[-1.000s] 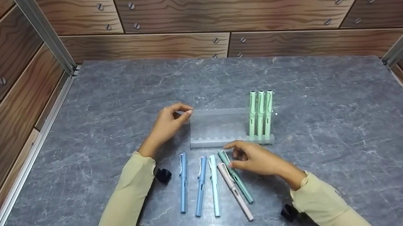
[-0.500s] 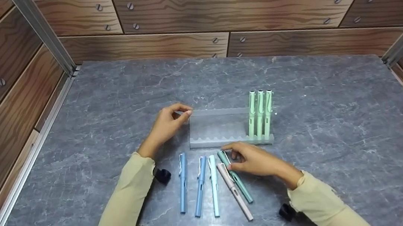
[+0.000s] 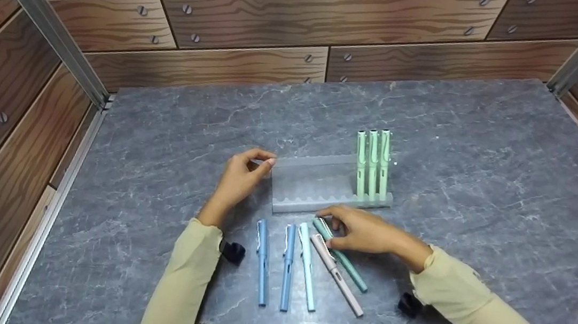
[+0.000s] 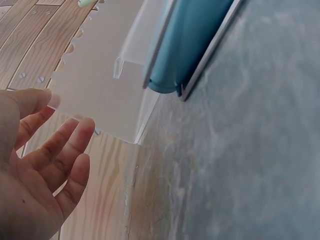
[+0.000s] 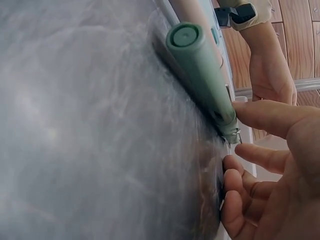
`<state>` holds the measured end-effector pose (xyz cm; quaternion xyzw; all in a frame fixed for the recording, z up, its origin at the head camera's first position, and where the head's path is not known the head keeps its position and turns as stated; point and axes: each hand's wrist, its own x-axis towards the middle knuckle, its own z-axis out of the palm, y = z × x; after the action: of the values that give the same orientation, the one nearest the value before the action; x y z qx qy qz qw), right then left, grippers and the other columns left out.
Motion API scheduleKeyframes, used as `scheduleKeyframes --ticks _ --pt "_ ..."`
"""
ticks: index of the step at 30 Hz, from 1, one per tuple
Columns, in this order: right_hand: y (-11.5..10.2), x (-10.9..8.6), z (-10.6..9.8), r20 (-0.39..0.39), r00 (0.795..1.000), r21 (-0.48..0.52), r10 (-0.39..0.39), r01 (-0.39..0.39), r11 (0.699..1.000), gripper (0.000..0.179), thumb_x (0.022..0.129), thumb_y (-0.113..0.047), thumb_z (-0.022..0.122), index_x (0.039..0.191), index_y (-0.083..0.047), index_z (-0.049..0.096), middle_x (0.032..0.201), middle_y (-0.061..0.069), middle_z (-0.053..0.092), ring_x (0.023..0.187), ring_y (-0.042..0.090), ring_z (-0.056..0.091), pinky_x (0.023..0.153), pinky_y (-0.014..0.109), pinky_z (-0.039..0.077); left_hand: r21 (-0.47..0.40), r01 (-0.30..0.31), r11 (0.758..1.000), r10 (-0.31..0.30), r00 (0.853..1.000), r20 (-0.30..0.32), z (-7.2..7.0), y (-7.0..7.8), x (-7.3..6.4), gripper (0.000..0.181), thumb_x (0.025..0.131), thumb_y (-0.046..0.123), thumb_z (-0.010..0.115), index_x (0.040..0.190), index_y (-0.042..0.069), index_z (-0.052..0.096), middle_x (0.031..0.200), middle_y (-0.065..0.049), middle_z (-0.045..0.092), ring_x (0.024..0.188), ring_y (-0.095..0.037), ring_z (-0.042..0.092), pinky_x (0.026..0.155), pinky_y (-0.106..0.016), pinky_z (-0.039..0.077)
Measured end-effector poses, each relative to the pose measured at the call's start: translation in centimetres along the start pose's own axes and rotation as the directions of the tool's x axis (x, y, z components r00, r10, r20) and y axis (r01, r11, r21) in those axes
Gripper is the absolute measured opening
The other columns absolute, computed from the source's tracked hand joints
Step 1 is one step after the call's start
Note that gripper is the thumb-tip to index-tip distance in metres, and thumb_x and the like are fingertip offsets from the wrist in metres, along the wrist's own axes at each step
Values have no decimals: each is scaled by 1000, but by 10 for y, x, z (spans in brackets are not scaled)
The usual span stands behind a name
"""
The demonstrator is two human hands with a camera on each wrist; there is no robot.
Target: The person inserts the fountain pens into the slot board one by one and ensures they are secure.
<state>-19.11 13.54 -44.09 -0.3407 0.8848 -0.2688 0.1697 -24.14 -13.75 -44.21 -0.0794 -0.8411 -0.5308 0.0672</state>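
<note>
My left hand pinches the upper left corner of a clear plastic pen rack between thumb and index finger; in the left wrist view the other fingers are loosely bent. Three light green pens stand side by side in the rack's right end. My right hand has thumb and index finger at the clip end of a dark green pen, pinching it on the table. In the right wrist view this green pen points its end at the camera. A pinkish-grey pen lies right beside it.
Left of these lie a pale turquoise pen and two blue pens, the inner blue pen and the outer blue pen. All rest on the grey marbled table. Wood-patterned walls enclose the back and sides.
My right hand has moved slightly down and left, onto the dark green pen. The pen's lower end has swung a little to the right. My left hand has stayed at the rack's corner.
</note>
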Motion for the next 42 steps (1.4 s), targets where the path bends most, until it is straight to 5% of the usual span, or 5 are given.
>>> scheduleKeyframes --ticks 18,29,37,42 --pt "-3 1 -1 -6 999 -2 39 -39 999 52 81 -19 73 129 -12 55 74 -3 55 63 6 44 60 23 37 -24 -5 1000 6 1000 20 -1 1 0 18 93 19 65 104 7 72 103 -12 70 77 -33 66 58 -19 44" --pt "-3 0 -1 -6 999 60 49 -48 997 52 79 -16 74 128 -11 54 73 -3 52 62 7 43 59 22 37 -14 -9 1000 9 1000 6 -1 0 0 17 92 18 66 102 6 73 99 -11 71 66 -10 59 57 -19 44" --pt "-7 -6 -8 -77 996 136 47 -36 990 54 79 -9 71 129 -9 52 76 -2 54 60 6 44 56 21 39 -25 -10 1000 10 1000 22 -1 1 0 18 93 19 65 104 6 72 102 -12 70 69 -20 63 57 -20 43" --pt "-7 -8 -13 -117 992 166 56 -36 985 54 82 -8 69 132 -7 49 79 -1 54 54 4 40 51 20 36 -24 -12 1000 13 1000 14 0 0 -1 17 93 17 65 103 5 72 101 -12 70 65 -9 58 57 -19 43"
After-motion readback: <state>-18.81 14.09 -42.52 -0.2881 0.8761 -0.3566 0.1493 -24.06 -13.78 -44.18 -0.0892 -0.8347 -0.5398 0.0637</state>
